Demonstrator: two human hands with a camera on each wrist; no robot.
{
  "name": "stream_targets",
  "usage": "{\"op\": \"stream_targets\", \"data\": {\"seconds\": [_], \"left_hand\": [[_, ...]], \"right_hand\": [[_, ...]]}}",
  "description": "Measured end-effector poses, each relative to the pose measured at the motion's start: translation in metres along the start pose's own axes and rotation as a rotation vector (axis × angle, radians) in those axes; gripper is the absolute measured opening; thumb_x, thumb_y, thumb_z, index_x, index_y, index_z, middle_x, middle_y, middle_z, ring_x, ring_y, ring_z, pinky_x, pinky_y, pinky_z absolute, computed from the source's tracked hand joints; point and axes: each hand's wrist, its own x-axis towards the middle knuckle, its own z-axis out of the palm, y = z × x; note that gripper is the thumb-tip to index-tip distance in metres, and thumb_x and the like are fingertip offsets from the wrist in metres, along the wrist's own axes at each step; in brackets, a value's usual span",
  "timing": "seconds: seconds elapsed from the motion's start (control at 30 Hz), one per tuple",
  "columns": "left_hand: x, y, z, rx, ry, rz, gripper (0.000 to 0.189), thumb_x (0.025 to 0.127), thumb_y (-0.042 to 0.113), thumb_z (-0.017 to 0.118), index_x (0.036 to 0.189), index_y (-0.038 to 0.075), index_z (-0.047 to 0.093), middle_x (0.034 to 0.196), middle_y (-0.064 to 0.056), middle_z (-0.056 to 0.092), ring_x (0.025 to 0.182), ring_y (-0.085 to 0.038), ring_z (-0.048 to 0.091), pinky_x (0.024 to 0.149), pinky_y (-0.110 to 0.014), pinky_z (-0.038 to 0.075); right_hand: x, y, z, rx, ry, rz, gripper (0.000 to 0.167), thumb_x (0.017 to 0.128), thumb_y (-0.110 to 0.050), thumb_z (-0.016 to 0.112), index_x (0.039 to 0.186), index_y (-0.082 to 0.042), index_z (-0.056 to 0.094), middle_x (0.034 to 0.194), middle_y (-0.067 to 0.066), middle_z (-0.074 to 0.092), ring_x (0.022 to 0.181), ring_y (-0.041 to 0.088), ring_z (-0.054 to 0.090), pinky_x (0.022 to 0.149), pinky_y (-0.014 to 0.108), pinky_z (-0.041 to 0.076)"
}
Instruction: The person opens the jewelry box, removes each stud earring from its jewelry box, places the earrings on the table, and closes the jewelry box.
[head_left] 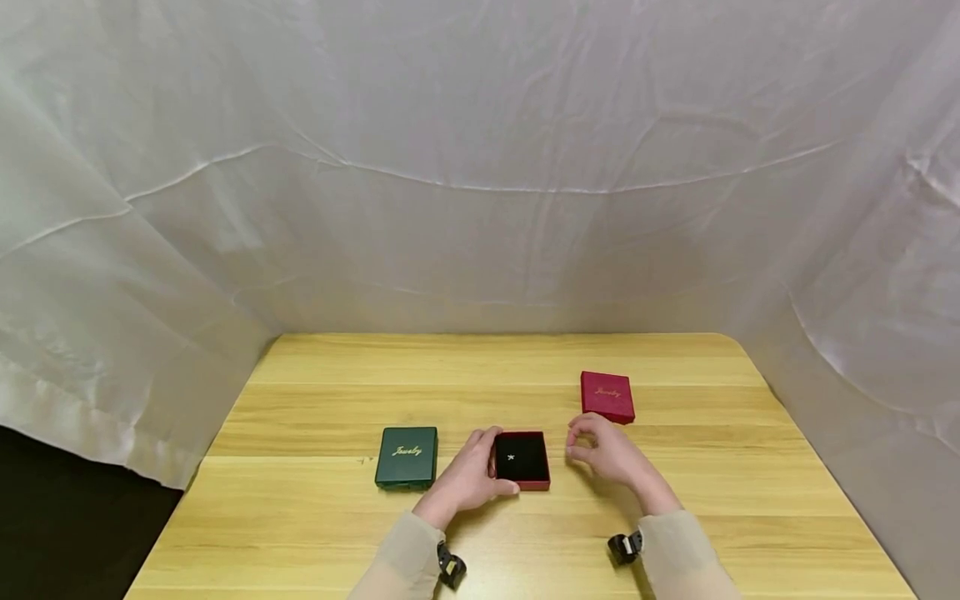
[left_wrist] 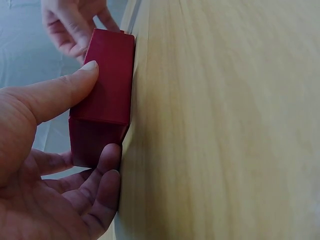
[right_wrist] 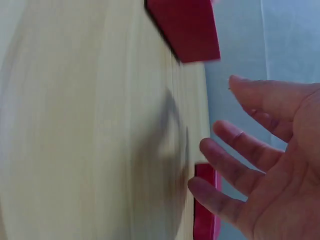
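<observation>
A red jewelry box base (head_left: 534,485) stands on the table with a black cushion (head_left: 528,458) inside. One small silvery ornament (head_left: 512,457), too tiny to identify, sits towards the cushion's left side. My left hand (head_left: 474,473) grips the base from the left; in the left wrist view its thumb (left_wrist: 75,87) presses the red side wall (left_wrist: 110,80) and the other fingers lie around the corner. Just right of the base, my right hand (head_left: 603,450) hovers over the table. Its fingers (right_wrist: 232,162) are loosely bent, with nothing visible between them and the thumb.
A red lid (head_left: 607,395) with gold "Jewelry" lettering lies beyond the right hand. To the left of the left hand sits a closed green jewelry box (head_left: 407,457). Pale cloth (head_left: 510,250) hangs behind and beside the wooden table (head_left: 450,367).
</observation>
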Motion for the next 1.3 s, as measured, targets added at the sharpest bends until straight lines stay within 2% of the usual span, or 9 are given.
{"op": "stream_targets", "data": {"seconds": [0.17,0.43,1.1,1.3], "left_hand": [[0.0,0.001,-0.001,-0.011,-0.008,-0.001,0.091,0.077,0.033,0.085,0.149,0.005,0.036,0.112,-0.002,0.045,0.071,-0.009,0.048,0.071,-0.031,0.042],[0.0,0.001,-0.001,-0.017,-0.005,0.004,0.09,0.078,0.032,0.085,0.149,0.004,0.037,0.116,-0.004,0.045,0.072,-0.01,0.048,0.072,-0.032,0.042],[0.0,-0.001,0.001,-0.023,0.001,0.018,0.09,0.077,0.032,0.085,0.148,0.003,0.038,0.113,-0.004,0.045,0.073,-0.01,0.048,0.071,-0.031,0.042],[0.001,-0.003,0.001,-0.022,0.001,0.017,0.09,0.077,0.031,0.085,0.148,0.003,0.037,0.115,-0.005,0.045,0.073,-0.01,0.048,0.073,-0.032,0.042]], "right_hand": [[-0.009,0.011,-0.012,-0.093,0.017,0.03,0.017,0.088,-0.005,0.071,0.077,-0.015,0.063,0.124,0.021,0.057,0.116,0.044,0.052,0.099,0.059,0.038],[-0.018,0.027,-0.026,-0.136,0.034,0.079,0.017,0.085,-0.002,0.073,0.075,-0.012,0.064,0.122,0.024,0.055,0.114,0.047,0.052,0.099,0.059,0.038],[-0.021,0.041,-0.029,-0.134,0.011,0.159,0.014,0.085,-0.002,0.072,0.076,-0.011,0.067,0.128,0.024,0.053,0.118,0.048,0.049,0.101,0.059,0.035],[-0.02,0.043,-0.029,-0.133,0.005,0.15,0.013,0.087,0.0,0.07,0.078,-0.01,0.069,0.127,0.024,0.053,0.118,0.047,0.049,0.102,0.059,0.035]]}}
